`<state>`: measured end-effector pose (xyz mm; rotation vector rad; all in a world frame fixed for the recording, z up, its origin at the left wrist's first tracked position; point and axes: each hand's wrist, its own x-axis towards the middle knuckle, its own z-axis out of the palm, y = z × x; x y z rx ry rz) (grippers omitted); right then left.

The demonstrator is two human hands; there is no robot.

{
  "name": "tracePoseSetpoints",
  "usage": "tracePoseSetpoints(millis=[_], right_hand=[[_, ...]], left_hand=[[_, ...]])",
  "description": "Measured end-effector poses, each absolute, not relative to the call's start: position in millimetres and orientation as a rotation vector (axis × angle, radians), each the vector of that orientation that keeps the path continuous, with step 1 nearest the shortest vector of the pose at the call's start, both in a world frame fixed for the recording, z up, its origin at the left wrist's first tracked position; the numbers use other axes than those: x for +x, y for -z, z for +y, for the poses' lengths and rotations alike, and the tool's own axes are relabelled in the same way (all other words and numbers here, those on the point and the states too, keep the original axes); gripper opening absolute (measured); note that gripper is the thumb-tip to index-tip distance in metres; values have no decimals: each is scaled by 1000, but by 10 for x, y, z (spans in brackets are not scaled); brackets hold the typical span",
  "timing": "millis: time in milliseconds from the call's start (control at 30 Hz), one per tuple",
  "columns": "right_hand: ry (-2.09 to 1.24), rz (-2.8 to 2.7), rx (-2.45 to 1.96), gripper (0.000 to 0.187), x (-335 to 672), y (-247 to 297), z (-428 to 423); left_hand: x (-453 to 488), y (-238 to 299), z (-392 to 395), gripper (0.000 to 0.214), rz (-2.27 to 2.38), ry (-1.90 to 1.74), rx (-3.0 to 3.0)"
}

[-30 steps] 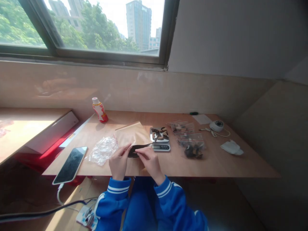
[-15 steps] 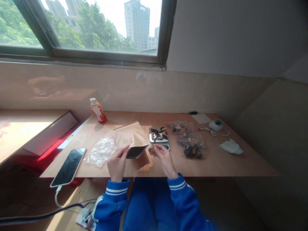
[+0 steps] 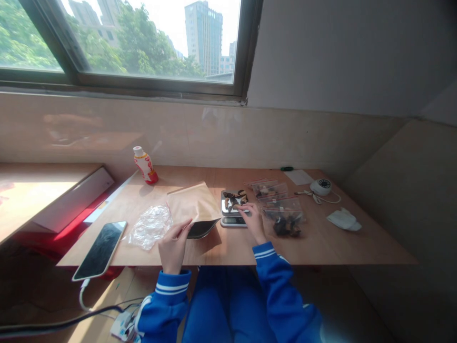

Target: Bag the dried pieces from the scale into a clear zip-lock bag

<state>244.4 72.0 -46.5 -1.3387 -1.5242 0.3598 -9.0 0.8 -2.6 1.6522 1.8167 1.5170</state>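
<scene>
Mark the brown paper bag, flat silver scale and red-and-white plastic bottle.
Brown paper bag (image 3: 195, 203), head view: middle of its upper face.
Flat silver scale (image 3: 233, 221), head view: dark display.
Red-and-white plastic bottle (image 3: 145, 166), head view: middle of its body.

The only view comes from a camera on the person's head, above the near edge of the worktop (image 3: 328, 245). It faces forward and down across that surface, close enough that the left hand (image 3: 172, 245) and right hand (image 3: 255, 224) are within arm's length. Its wide field takes in the whole worktop, the window (image 3: 157, 43) above and beyond it, and the blue trousers (image 3: 228, 309) below its near edge.
</scene>
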Motion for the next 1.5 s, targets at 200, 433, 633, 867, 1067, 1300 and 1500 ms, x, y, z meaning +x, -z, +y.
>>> tracePoseSetpoints(millis=[200,433,633,867,1067,1300,1500], right_hand=[[-145,-1705,-1431,23,2349,689,788],[-128,-1755,-1463,30,2338,746,693],[-82,-1658,-1489,34,2450,686,661],[-5,-1799,-1597,34,2401,635,884],[76,-1785,-1700,26,2378,671,1101],[79,-1796,-1713,16,2389,454,1171],[-1,-1817,-1808,20,2338,212,1470]], left_hand=[[-107,25,10,24,1815,-1515,1648],[-109,27,4,23,1826,-1505,1637],[-75,35,15,22,1814,-1506,1666],[-56,42,10,22,1819,-1474,1659],[-73,46,1,21,1826,-1462,1659],[-62,39,-2,23,1820,-1462,1652],[-70,35,-2,25,1822,-1456,1648]])
